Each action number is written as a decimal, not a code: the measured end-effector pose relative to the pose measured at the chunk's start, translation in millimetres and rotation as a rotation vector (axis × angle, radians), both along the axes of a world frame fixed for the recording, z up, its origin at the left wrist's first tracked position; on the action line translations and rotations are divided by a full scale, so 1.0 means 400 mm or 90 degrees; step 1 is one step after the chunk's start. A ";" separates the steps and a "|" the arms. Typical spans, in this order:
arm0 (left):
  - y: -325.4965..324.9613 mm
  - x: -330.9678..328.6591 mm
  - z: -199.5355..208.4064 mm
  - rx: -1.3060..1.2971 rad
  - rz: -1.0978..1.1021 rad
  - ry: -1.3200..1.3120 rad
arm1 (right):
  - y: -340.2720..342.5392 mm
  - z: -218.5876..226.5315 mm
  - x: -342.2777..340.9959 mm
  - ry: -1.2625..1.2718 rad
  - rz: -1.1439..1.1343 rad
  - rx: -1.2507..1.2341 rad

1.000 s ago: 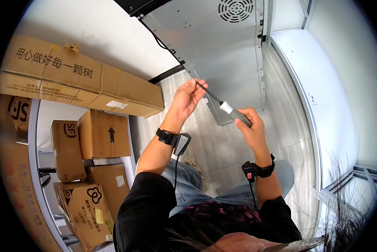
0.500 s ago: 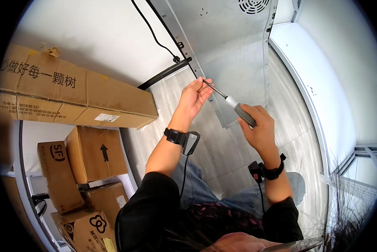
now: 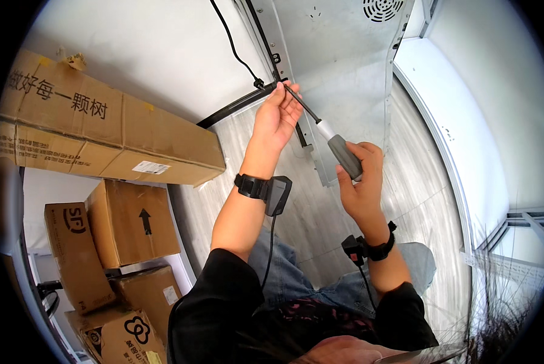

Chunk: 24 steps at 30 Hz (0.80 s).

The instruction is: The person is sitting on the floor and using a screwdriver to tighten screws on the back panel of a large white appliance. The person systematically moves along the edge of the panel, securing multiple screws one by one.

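Observation:
My right hand (image 3: 363, 182) is wrapped around the grey and white handle of a screwdriver (image 3: 343, 155). Its thin dark shaft slants up and left to the fingertips of my left hand (image 3: 277, 116). There, thumb and forefinger pinch together at the tip, and whatever lies between them is too small to make out. Both are right by the left edge of a large grey metal panel (image 3: 344, 73), which has holes along its flanges and a round vent at the top. A dark strip (image 3: 301, 134) runs down that edge, just below the left fingers.
A long cardboard box (image 3: 120, 130) lies to the left, above several smaller cartons (image 3: 132, 224). A black cable (image 3: 229, 45) hangs down the white wall beside the panel. Below spreads a grey wood-look floor (image 3: 405, 200), with a white ledge (image 3: 454, 127) curving along the right.
Both hands and the screwdriver have shifted up and a little left, and the screwdriver now points more steeply upward. The view has turned slightly, moving the panel right.

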State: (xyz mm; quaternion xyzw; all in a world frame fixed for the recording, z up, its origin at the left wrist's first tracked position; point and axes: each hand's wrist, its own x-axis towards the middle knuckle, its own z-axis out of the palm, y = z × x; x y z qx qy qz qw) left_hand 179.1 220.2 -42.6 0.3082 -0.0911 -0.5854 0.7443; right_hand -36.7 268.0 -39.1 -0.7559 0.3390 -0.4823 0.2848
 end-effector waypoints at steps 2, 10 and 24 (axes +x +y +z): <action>-0.003 0.003 0.011 -0.004 -0.009 -0.001 | 0.014 0.004 0.016 0.005 -0.015 -0.006; -0.031 -0.001 0.010 -0.010 -0.022 -0.003 | 0.036 0.015 0.057 0.018 -0.051 -0.026; -0.048 0.017 0.005 0.013 -0.006 0.076 | 0.044 0.038 0.075 0.035 -0.045 -0.035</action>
